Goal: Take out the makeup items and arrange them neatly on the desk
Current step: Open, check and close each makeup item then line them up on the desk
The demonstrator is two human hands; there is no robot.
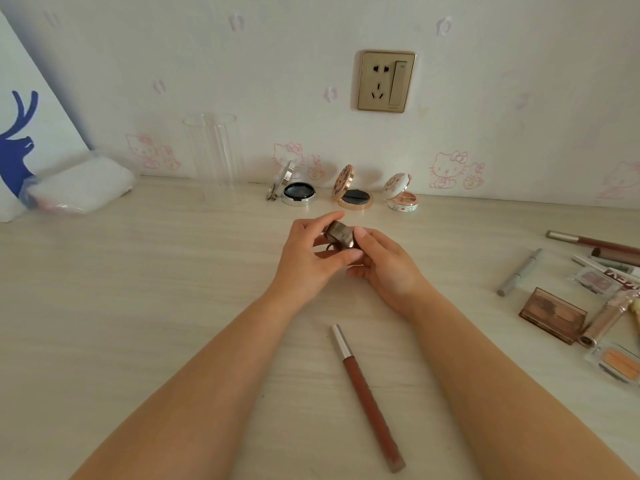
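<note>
at the far left corner of the desk a white bag leans on the wall beside a soft wrapped bundle. along the far edge stands a clear tube, then three open compacts in a row. mid-desk, the left hand and right hand both pinch a small brownish metallic case, held between them just above the surface, fingers curled round it, equally near. a long brown lip pencil lies toward the near edge, its long axis running front to back. unsorted cosmetics crowd the right edge.
</note>
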